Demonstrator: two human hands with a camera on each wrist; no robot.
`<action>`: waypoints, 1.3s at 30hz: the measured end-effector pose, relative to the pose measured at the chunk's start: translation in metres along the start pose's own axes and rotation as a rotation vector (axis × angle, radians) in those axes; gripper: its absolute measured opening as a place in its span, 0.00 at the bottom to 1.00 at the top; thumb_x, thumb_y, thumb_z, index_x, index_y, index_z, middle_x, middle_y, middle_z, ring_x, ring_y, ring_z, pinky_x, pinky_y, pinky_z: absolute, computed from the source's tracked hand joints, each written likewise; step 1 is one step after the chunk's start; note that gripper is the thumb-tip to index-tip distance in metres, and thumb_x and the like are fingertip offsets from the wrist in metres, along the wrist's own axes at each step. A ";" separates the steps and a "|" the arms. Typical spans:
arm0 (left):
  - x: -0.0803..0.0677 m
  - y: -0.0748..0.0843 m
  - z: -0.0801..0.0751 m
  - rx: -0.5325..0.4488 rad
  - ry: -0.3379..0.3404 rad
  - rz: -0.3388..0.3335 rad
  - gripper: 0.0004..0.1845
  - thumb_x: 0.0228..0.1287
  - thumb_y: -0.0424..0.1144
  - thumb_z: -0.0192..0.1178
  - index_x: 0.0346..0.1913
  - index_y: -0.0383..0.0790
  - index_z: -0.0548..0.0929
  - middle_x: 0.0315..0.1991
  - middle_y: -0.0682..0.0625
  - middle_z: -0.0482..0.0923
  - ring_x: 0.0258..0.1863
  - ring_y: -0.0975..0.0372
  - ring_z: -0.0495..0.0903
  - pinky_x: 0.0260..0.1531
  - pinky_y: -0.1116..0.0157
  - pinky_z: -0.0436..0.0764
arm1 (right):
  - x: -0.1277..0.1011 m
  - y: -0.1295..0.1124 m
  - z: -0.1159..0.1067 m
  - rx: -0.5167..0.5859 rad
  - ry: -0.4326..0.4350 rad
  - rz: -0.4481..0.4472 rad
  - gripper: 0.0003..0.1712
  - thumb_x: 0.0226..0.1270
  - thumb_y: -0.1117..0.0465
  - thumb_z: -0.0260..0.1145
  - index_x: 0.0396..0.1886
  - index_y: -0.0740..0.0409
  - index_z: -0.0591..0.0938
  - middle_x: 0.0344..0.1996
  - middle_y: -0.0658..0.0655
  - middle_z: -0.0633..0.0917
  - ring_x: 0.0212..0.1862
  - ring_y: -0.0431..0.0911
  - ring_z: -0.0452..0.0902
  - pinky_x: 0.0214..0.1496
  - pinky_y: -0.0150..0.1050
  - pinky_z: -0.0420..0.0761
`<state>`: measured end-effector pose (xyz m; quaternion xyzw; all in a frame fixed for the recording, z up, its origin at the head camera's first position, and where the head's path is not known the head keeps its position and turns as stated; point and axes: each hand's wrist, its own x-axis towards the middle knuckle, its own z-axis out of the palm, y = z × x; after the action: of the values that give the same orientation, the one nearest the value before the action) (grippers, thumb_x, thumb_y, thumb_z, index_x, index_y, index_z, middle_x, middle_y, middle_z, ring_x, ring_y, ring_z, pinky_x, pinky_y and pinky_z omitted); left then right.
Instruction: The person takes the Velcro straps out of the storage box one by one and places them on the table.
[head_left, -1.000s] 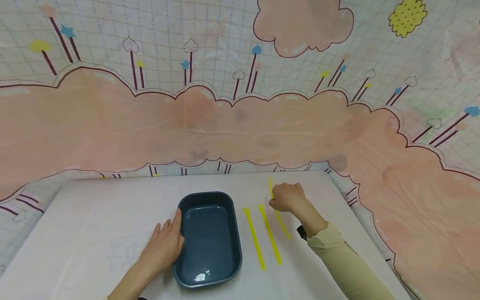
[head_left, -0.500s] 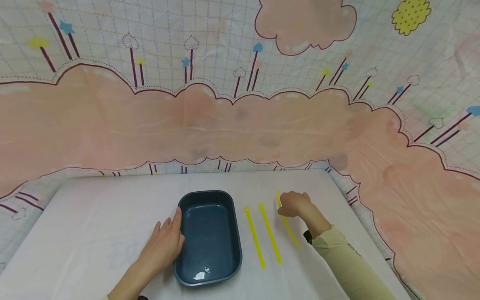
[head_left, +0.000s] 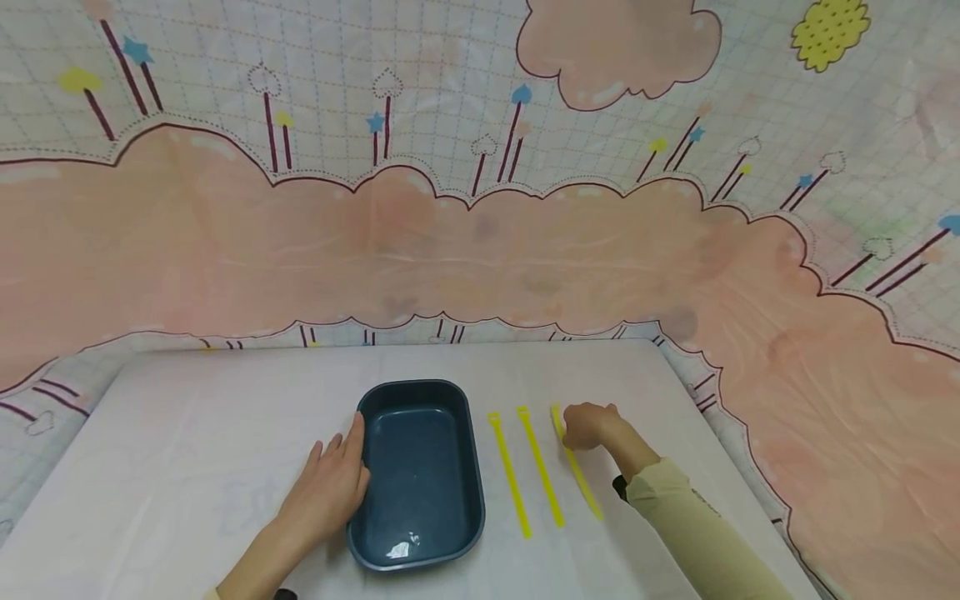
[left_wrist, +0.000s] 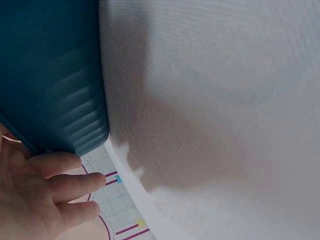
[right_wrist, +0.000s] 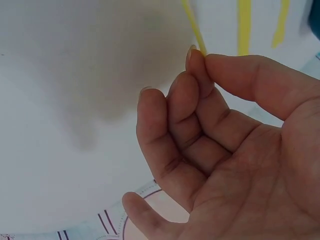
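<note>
A dark blue rectangular tray [head_left: 416, 492] stands on the white table in the head view. My left hand [head_left: 326, 487] rests against its left side near the rim; in the left wrist view the fingers [left_wrist: 75, 187] are extended beside the wall. To the right of the tray, my right hand [head_left: 600, 429] pinches a thin yellow strip [head_left: 585, 483] near its far end. The right wrist view shows thumb and index fingertips meeting on this strip [right_wrist: 194, 25], the other fingers bent. Two more flat yellow strips, one [head_left: 510, 475] nearer the tray and one [head_left: 542, 467] in the middle, have slotted far ends.
The white tabletop [head_left: 187, 450] extends left of the tray and right to its slanting edge. A patterned cloth [head_left: 480, 258] with peach clouds hangs behind the table and down its sides.
My right hand has brought the pinched strip toward me and slightly right, so it lies roughly parallel beside the other two. The left hand and tray have stayed put.
</note>
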<state>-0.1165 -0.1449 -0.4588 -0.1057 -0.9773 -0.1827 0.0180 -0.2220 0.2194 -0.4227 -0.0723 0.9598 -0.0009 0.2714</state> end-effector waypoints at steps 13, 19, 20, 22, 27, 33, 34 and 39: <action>0.000 0.000 0.000 0.005 0.019 0.008 0.33 0.66 0.32 0.50 0.70 0.18 0.56 0.61 0.27 0.71 0.61 0.34 0.69 0.62 0.35 0.60 | 0.011 0.009 0.014 -0.002 -0.003 0.060 0.05 0.60 0.65 0.64 0.36 0.59 0.79 0.35 0.56 0.81 0.41 0.52 0.75 0.65 0.69 0.56; -0.001 0.001 0.000 0.005 0.019 0.003 0.33 0.65 0.32 0.50 0.70 0.18 0.56 0.61 0.27 0.71 0.61 0.34 0.69 0.62 0.35 0.61 | 0.014 0.012 0.016 -0.012 0.014 0.061 0.05 0.61 0.64 0.63 0.35 0.60 0.79 0.33 0.56 0.81 0.39 0.51 0.74 0.65 0.69 0.56; -0.001 0.001 0.001 0.004 0.020 0.003 0.33 0.65 0.32 0.50 0.70 0.18 0.56 0.61 0.27 0.71 0.61 0.34 0.69 0.62 0.35 0.61 | 0.015 0.012 0.016 -0.013 0.016 0.062 0.05 0.61 0.64 0.63 0.36 0.60 0.79 0.33 0.56 0.81 0.39 0.51 0.74 0.65 0.69 0.56; -0.001 0.000 0.001 0.004 0.017 0.004 0.33 0.66 0.32 0.49 0.70 0.18 0.56 0.61 0.27 0.71 0.61 0.34 0.69 0.62 0.35 0.60 | 0.015 0.013 0.016 -0.016 0.016 0.063 0.05 0.60 0.64 0.64 0.35 0.60 0.79 0.32 0.56 0.80 0.39 0.51 0.74 0.65 0.70 0.56; 0.000 0.000 0.001 0.002 0.011 0.004 0.33 0.66 0.32 0.49 0.70 0.18 0.55 0.61 0.27 0.70 0.61 0.33 0.69 0.62 0.35 0.60 | 0.015 0.011 0.017 -0.029 0.014 0.065 0.04 0.60 0.63 0.64 0.33 0.59 0.78 0.28 0.55 0.78 0.37 0.51 0.73 0.65 0.69 0.57; -0.001 0.000 0.002 0.005 0.018 0.009 0.33 0.66 0.32 0.49 0.70 0.18 0.55 0.61 0.27 0.71 0.61 0.34 0.69 0.62 0.35 0.60 | 0.014 0.010 0.017 -0.042 0.020 0.063 0.03 0.62 0.63 0.63 0.34 0.59 0.78 0.29 0.55 0.79 0.38 0.51 0.74 0.64 0.69 0.58; -0.001 0.000 0.002 0.006 0.022 0.012 0.33 0.66 0.32 0.50 0.70 0.18 0.55 0.61 0.27 0.71 0.61 0.34 0.70 0.62 0.35 0.61 | 0.014 0.009 0.017 -0.044 0.021 0.065 0.03 0.63 0.63 0.63 0.34 0.59 0.78 0.30 0.55 0.79 0.39 0.51 0.74 0.64 0.68 0.58; -0.002 0.000 0.003 0.010 0.037 0.026 0.33 0.65 0.31 0.51 0.70 0.18 0.56 0.59 0.27 0.73 0.60 0.34 0.71 0.60 0.34 0.62 | 0.014 0.009 0.017 -0.054 0.037 0.072 0.04 0.63 0.62 0.62 0.35 0.58 0.79 0.33 0.55 0.81 0.40 0.52 0.76 0.63 0.66 0.60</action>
<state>-0.1151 -0.1443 -0.4620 -0.1148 -0.9762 -0.1796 0.0391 -0.2268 0.2267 -0.4447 -0.0449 0.9662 0.0334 0.2516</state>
